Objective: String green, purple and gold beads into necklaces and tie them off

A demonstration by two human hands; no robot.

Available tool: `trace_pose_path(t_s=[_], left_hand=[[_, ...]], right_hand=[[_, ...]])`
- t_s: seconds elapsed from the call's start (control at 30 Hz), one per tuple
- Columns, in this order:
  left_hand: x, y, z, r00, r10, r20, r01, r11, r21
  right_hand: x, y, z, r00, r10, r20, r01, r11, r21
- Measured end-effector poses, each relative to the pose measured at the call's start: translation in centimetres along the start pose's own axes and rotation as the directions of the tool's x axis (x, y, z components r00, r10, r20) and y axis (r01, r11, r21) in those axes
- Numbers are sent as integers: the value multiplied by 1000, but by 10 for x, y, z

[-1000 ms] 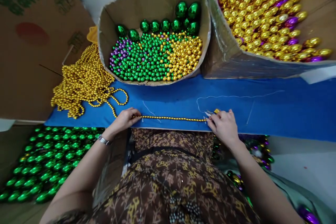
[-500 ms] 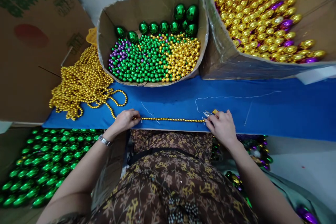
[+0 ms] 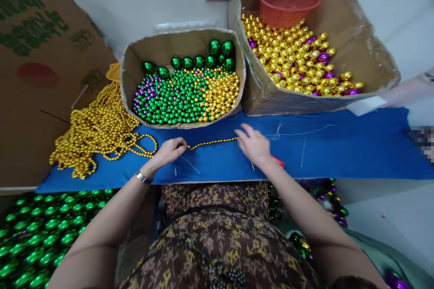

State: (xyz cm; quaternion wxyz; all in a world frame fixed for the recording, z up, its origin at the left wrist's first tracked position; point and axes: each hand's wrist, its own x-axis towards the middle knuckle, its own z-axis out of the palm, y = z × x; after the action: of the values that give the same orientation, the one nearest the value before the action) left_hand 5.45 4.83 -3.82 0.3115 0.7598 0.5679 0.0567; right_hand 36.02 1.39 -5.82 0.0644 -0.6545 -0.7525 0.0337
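My left hand (image 3: 172,150) pinches one end of a short strand of gold beads (image 3: 213,142) just above the blue-covered table. At the strand's other end is my right hand (image 3: 253,145), its fingers spread and touching or just over the beads; the contact is partly hidden. A red object (image 3: 278,161) shows beside my right wrist, mostly covered, so its kind is unclear. Loose white thread (image 3: 305,132) trails across the cloth to the right. Left of my left hand lies a heap of gold bead strands (image 3: 98,126).
Behind my hands stands a cardboard box (image 3: 183,125) of green, gold and purple beads. A larger box (image 3: 271,99) to its right holds gold balls and a red basin (image 3: 288,2). Green balls (image 3: 50,223) lie below the table's left side. Another person's arm (image 3: 412,88) shows at right.
The strand is no longer stretched straight and has come away from the heap's side. My right hand has moved left and its fingers have spread; the pointed metal tool near it is out of sight.
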Motion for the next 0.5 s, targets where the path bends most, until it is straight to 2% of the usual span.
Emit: trace_pose_path(t_s=[0.07, 0.13, 0.2, 0.23, 0.27, 0.33, 0.43, 0.5], left_hand=[[1, 2, 2, 999, 19, 27, -13, 981, -195], [0, 6, 2, 999, 28, 47, -12, 951, -310], [-4, 5, 0, 999, 34, 41, -18, 942, -335], [-7, 2, -3, 999, 33, 29, -22, 946, -323], [-10, -4, -7, 1000, 27, 11, -23, 953, -302], [-17, -23, -18, 1000, 1, -26, -8, 966, -258], [-27, -58, -34, 984, -99, -146, 64, 972, -226], [-30, -76, -39, 947, -203, -249, 145, 962, -233]], right_hand=[[7, -48, 3, 980, -197, 42, 184, 961, 206], [16, -93, 8, 921, -383, 68, 340, 878, 336], [26, -117, 14, 869, -466, 169, 395, 857, 331], [29, -118, 15, 866, -459, 199, 388, 867, 312], [32, -111, 15, 869, -438, 230, 372, 885, 280], [32, -74, 11, 896, -354, 269, 311, 931, 190], [25, 15, -6, 946, -142, 292, 145, 989, 10], [19, 75, -19, 965, 41, 259, -12, 994, -113]])
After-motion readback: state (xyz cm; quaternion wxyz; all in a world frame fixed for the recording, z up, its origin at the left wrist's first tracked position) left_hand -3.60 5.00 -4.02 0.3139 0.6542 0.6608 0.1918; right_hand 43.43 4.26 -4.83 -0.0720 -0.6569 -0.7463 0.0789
